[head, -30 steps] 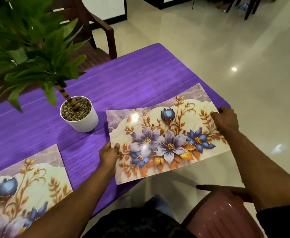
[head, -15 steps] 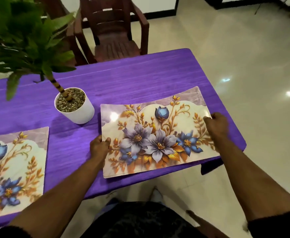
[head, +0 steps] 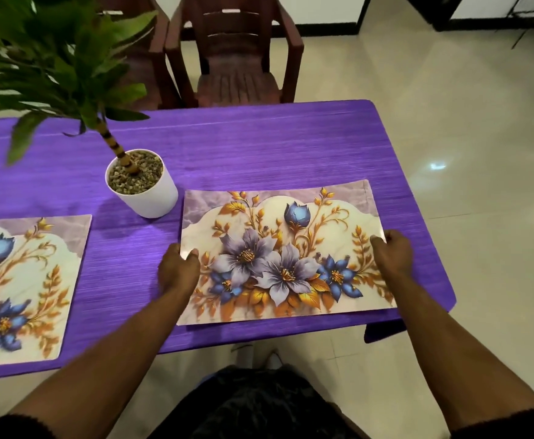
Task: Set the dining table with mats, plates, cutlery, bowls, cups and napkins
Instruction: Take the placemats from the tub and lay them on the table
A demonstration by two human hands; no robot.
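Fingers (head: pixel 193 255) of both hands are pinching the glossy floral mat's (head: pixel 278 248) short edges, lying flat near the purple bench's (head: pixel 259 147) right corner.

We see a tablecloth (head: pixel 259 147) of purple with fine horizontal streaks. The placemat (head: pixel 291 217) shows cream marble under a lilac marbled band, with lavender and blue flowers and gold leaves; a second placemat (head: pixel 37 264) at left bears the same print. The plant pot (head: pixel 151 198) is white, holding brown gravel and green leaves. The chair (head: pixel 237 58) is dark reddish-brown.
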